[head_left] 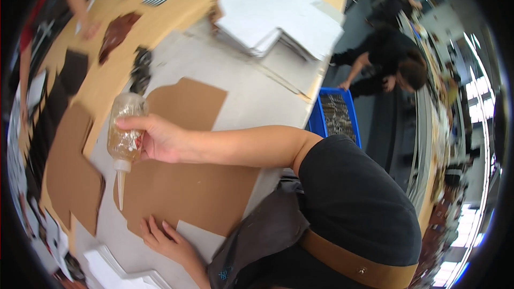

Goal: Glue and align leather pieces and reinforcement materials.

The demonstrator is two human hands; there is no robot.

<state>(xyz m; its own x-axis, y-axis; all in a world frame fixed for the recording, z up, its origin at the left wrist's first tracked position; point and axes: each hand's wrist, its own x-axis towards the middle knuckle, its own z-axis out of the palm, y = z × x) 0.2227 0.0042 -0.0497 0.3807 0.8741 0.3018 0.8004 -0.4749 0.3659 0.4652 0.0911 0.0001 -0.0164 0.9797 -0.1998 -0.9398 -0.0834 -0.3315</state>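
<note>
My right hand (158, 139) grips a clear squeeze bottle (127, 108) whose long thin nozzle points down. Cloudy, yellowish contents show through its wall. Beneath it lies a flat brown sheet (193, 190) with a notched outline, like a cut pattern piece. The nozzle tip hangs over the sheet's left part; whether it touches I cannot tell. At the sheet's near edge my left hand (167, 241) rests flat with fingers spread, holding nothing.
More brown cut pieces (72, 166) lie stacked at the left. White cut sheets (278, 13) form a pile at the far side. A crumpled black item (141, 64) sits beyond the bottle. People work nearby, one beside a blue crate (317, 120) on the right.
</note>
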